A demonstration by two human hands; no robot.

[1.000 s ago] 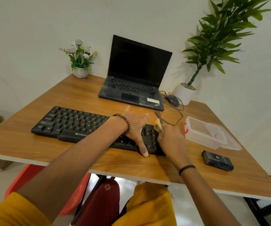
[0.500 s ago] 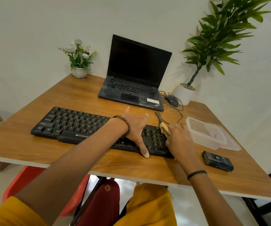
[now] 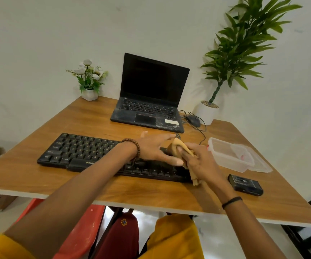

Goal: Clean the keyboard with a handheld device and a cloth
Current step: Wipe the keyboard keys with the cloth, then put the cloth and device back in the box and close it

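A: Keyboard?
B: Black keyboard (image 3: 87,152) lies flat on the wooden table (image 3: 38,176), near the front edge, right end hidden under the hands.

A: Cloth?
B: Tan cloth (image 3: 179,146) is bunched over the keyboard's right end, 1 fold sticking up, a tail hanging down past the front edge of the keyboard by the right wrist.

A: Right hand?
B: Right hand (image 3: 201,163) is closed around the cloth, fingers curled over it. Black band on that wrist.

A: Left hand?
B: Left hand (image 3: 154,148) is over the right part of the keyboard, fingers spread and extended, thumb tip touching the cloth. Beaded bracelet on the wrist. Cannot tell if the palm presses the keys.

A: Handheld device?
B: Small black device (image 3: 245,184) lies flat on the table right of the keyboard, apart from both hands, nothing touching it.

A: Other stuff?
B: Clear plastic container (image 3: 229,156) with its lid beside it, just behind the device. Open laptop (image 3: 151,98) with dark screen at the back, mouse (image 3: 193,120) right of it, cable looping. White flower pot (image 3: 89,81) back left, tall green plant (image 3: 237,53) back right.
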